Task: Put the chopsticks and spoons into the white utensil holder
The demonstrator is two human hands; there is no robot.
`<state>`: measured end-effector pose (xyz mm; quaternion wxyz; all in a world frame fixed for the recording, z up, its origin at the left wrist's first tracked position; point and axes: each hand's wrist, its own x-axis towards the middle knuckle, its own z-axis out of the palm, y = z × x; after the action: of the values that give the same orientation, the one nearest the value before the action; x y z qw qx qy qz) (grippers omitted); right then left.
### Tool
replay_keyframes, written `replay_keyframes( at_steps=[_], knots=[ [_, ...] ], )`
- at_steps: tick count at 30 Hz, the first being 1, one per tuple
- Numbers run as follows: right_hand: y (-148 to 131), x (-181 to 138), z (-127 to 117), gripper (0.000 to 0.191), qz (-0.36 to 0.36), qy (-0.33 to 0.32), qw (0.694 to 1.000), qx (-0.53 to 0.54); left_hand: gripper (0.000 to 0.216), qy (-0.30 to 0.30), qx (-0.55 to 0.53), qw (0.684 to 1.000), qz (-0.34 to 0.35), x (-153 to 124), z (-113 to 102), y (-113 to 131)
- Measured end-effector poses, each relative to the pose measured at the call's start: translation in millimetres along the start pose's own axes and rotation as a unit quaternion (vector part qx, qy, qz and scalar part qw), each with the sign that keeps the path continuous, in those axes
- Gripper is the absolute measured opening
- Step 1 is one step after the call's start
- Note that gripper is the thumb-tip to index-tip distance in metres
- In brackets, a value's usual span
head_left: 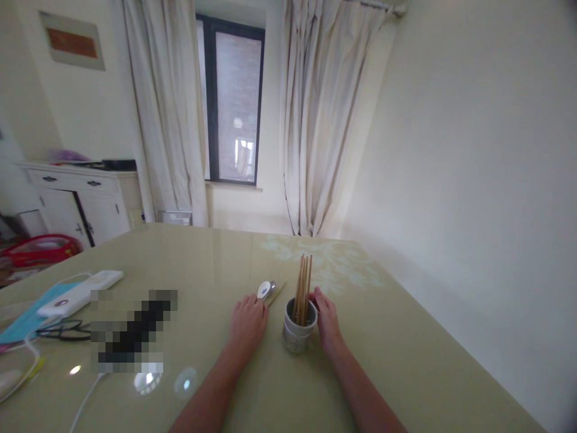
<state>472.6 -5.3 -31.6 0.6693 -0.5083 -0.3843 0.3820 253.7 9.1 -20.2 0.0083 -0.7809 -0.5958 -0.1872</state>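
A small metal cup (296,337) with holes near its base stands on the green table (396,343) and holds several wooden chopsticks (303,288) upright. My right hand (327,322) rests against the cup's right side, fingers curled round its rim. My left hand (247,322) lies on the table just left of the cup, fingers bent over the handles of spoons (265,290) and a loose chopstick (276,293) lying flat. Whether the left fingers grip the spoons is not clear.
At the left lie a white power strip (81,293), a blue face mask (31,319), black glasses (63,329) and white cables (85,400). A blurred dark object (133,331) sits nearby. The wall runs along the table's right edge; curtains and a window lie beyond.
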Motion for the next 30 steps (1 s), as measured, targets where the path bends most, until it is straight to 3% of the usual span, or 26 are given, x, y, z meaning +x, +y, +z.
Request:
replay_keyframes(
  at_steps=[6, 10, 13, 17, 22, 25, 30],
  knots=[
    [-13, -5, 3, 0.062, 0.014, -0.083, 0.996, 0.010, 0.019, 0.095, -0.120, 0.986, 0.064, 3, 12, 9],
    [-16, -8, 12, 0.051, 0.017, -0.118, 0.993, 0.020, 0.016, 0.108, -0.137, 0.978, 0.112, 2, 16, 16],
    [-16, -3, 15, 0.049, 0.005, -0.099, 0.995, 0.030, 0.017, 0.105, -0.129, 0.978, 0.124, 2, 15, 18],
    [-27, 15, -7, 0.048, -0.054, 0.020, 0.996, 0.065, 0.022, 0.103, -0.092, 0.989, 0.056, 5, 7, 11],
    [-54, 33, -59, 0.055, -0.138, 0.165, 0.964, 0.158, 0.022, 0.056, -0.012, 0.998, -0.038, 4, -4, -3],
    [-64, 29, -65, 0.053, -0.163, 0.158, 0.956, 0.188, 0.022, 0.022, 0.003, 0.998, -0.051, 3, -5, -6],
    [-67, 11, -38, 0.049, -0.187, 0.059, 0.976, 0.090, 0.022, -0.009, 0.015, 0.998, -0.055, 2, -3, -6]
  ],
)
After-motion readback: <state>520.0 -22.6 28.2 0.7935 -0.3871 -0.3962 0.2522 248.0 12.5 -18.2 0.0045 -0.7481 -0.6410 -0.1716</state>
